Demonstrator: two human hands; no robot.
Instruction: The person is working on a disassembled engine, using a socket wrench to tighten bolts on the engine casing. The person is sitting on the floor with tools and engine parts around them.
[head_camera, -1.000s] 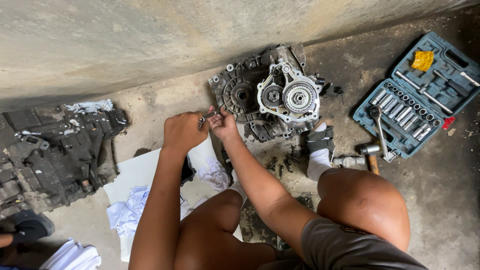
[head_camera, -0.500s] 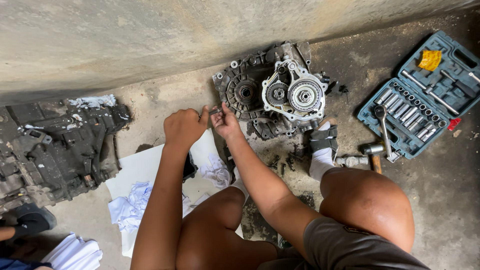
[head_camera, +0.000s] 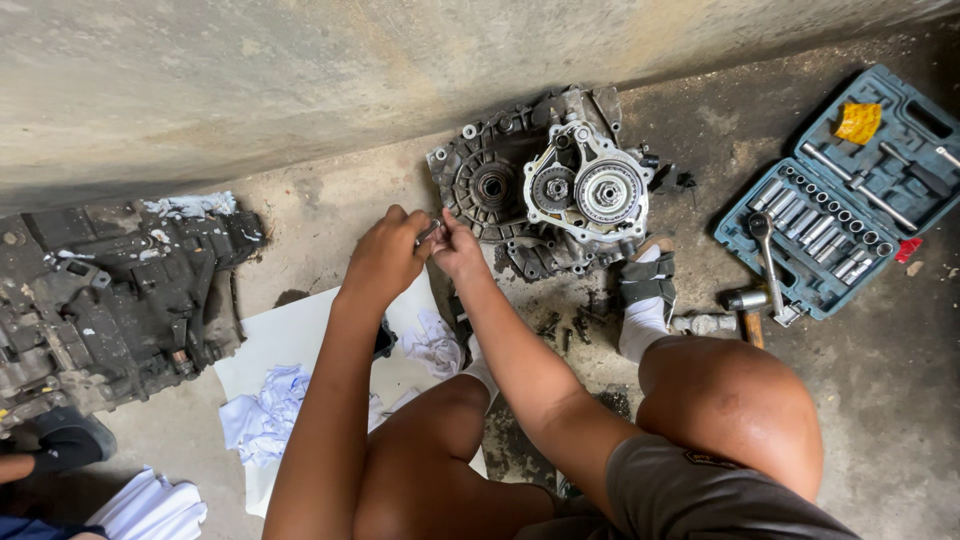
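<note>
I squat on a concrete floor. My left hand and my right hand meet just left of an open gearbox housing with gears showing. Both hands pinch a small metal part between their fingers. My socked right foot rests against the housing's near edge. Loose bolts lie on the floor below the housing.
An open blue socket set case with a ratchet lies at the right, a hammer beside it. A dark engine block sits at the left. White paper sheet and crumpled rags lie under my arms. A wall runs behind.
The view has drifted slightly, shifting the scene a little right. My hands stay together on the small metal part, barely moving.
</note>
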